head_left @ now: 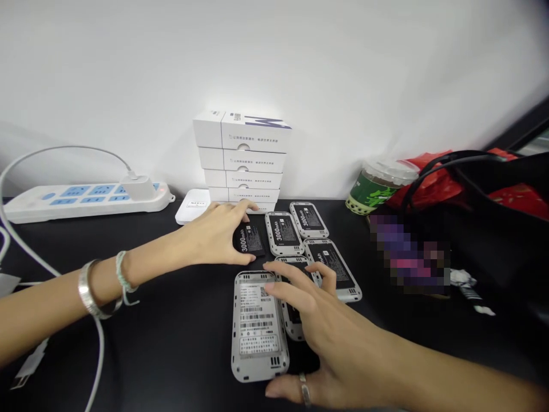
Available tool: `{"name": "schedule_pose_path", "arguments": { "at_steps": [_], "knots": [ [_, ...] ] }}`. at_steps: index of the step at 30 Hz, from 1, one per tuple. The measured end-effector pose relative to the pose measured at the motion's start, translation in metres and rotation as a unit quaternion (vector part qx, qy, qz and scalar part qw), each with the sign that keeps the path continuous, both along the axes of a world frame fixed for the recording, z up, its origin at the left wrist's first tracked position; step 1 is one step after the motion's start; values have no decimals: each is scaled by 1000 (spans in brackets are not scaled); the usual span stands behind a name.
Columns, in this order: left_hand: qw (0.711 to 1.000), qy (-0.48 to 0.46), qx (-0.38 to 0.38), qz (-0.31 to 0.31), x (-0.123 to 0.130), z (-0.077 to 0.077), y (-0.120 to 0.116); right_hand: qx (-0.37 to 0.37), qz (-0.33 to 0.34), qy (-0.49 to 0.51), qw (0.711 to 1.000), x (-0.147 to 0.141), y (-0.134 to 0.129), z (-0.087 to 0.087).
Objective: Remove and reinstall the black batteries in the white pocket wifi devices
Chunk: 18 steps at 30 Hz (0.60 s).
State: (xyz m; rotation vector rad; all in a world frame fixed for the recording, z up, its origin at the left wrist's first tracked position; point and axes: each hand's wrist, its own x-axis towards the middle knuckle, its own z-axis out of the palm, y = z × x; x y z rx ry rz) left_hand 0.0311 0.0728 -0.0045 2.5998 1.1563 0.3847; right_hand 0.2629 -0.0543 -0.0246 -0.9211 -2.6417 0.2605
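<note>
My left hand (221, 234) reaches to a black battery (251, 239) marked 3000mAh, thumb and fingers round its left side. In front of it lies a white device shell (257, 326) with no battery in it, its printed label showing. My right hand (321, 320) spreads over the shell's right side, thumb by its lower end and fingertips near its upper edge. Partly beneath the right hand is another shell with a battery (291, 312). Further shells holding batteries lie behind: one (283, 233), one at the back (309, 220) and one at the right (334, 266).
White boxes (244, 166) are stacked against the wall, beside a white flat stack (193, 207). A power strip (90, 200) and cables (102, 343) lie left. At right are a green drink cup (377, 186), a blurred purple object (407, 257) and a black bag (493, 240).
</note>
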Motion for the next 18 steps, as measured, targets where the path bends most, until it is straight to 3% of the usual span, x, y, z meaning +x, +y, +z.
{"name": "schedule_pose_path", "arguments": {
  "at_steps": [5,9,14,18],
  "knots": [
    [997,-61,-36,30,-9,9,-40,11,-18,6,1000,1,-1,1],
    [992,-77,-92,31,-8,7,-75,12,-21,9,1000,2,-2,1],
    [984,-77,-146,71,-5,4,-82,13,-19,-2,1000,1,0,1],
    [984,-74,-157,47,-9,2,-85,-5,-22,-6,1000,0,0,1]
  ]
}}
